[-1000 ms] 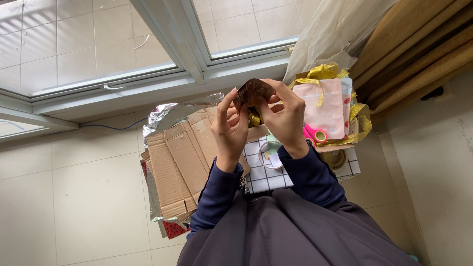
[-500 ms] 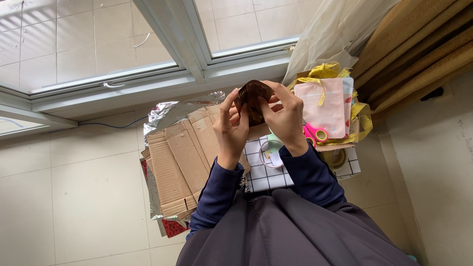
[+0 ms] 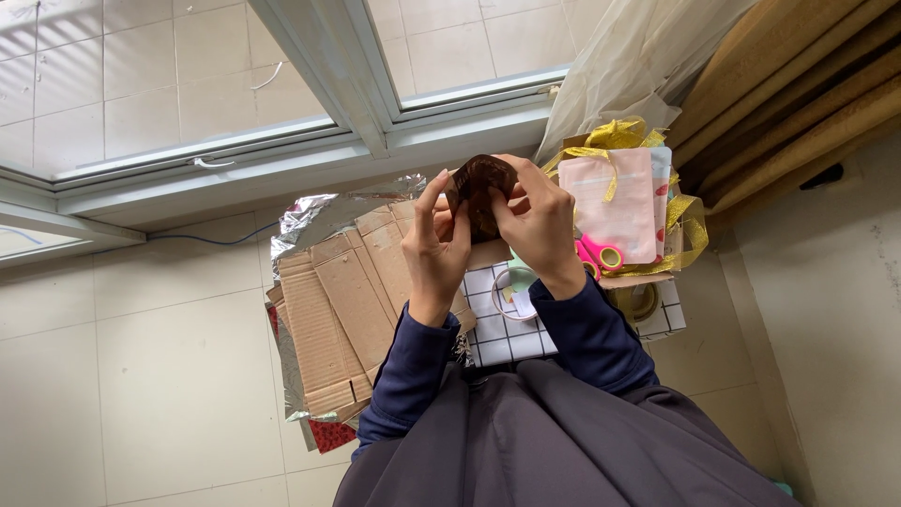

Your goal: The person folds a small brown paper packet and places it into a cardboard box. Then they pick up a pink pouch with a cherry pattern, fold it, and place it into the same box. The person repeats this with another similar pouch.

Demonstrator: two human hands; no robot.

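Observation:
Both of my hands are raised in front of me and pinch a small dark brown, shiny rounded object [image 3: 481,184]. My left hand [image 3: 434,253] grips its left side with thumb and fingers. My right hand [image 3: 537,225] grips its right side, fingers curled over the top. Part of the brown object is hidden behind my fingers. Below the hands lies a white box with a black grid pattern [image 3: 507,333].
Flattened cardboard pieces [image 3: 338,310] and silver foil [image 3: 314,221] lie on the tiled floor at left. A pink pouch [image 3: 615,202] with gold ribbon [image 3: 615,134], pink-handled scissors [image 3: 596,255] and a tape roll [image 3: 638,300] sit at right. A window frame [image 3: 375,122] runs ahead.
The brown object has turned slightly between my fingers and the hands have shifted a little; the yellow bit seen under it earlier is now hidden.

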